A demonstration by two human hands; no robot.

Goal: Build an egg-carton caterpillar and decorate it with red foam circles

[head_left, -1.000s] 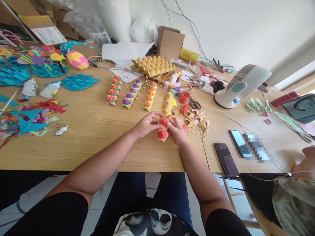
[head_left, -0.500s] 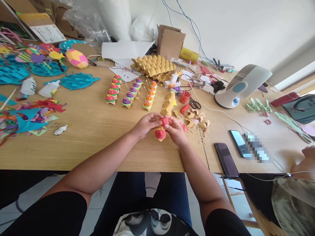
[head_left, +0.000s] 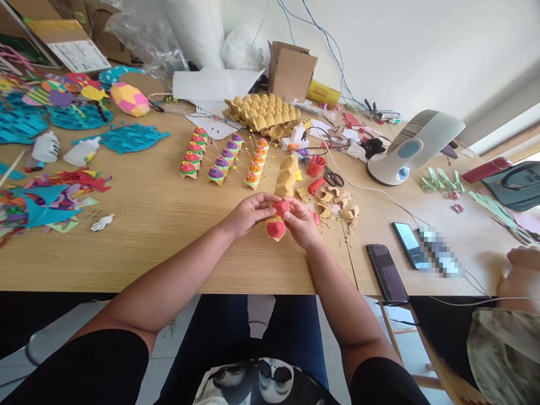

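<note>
- Carton strip [head_left: 286,179] in front of me, pointing away from my body, near the front of the counter [head_left: 202,253]; cannot tell whether its underside touches the wood.
- Red clay [head_left: 276,229] caps the two nearest bumps; the bumps beyond are bare tan.
- My left fingers [head_left: 265,214] grasp the strip from the left, thumb against the second red cap.
- My right fingers [head_left: 293,220] grasp it from the right, thumb at that same cap's edge.
- Just right of the strip: torn carton scraps [head_left: 324,211] and crumbs, a red cup [head_left: 316,166], black-handled scissors [head_left: 334,178].
- Beyond my left fingers, three decorated strips side by side: a red row [head_left: 193,153], a purple row [head_left: 225,160], an orange row [head_left: 256,164]; pins with round heads stand out from the purple and orange ones.
- Behind those, a tan egg tray [head_left: 264,112], then a cardboard box [head_left: 291,73].
- Far left: a heap of coloured scraps [head_left: 48,202], a small white figure [head_left: 102,223], two white bottles [head_left: 45,147].
- Right: a white fan [head_left: 415,147]; nearer, two phones [head_left: 387,273]; at the edge, another person's forearm [head_left: 521,278].
</note>
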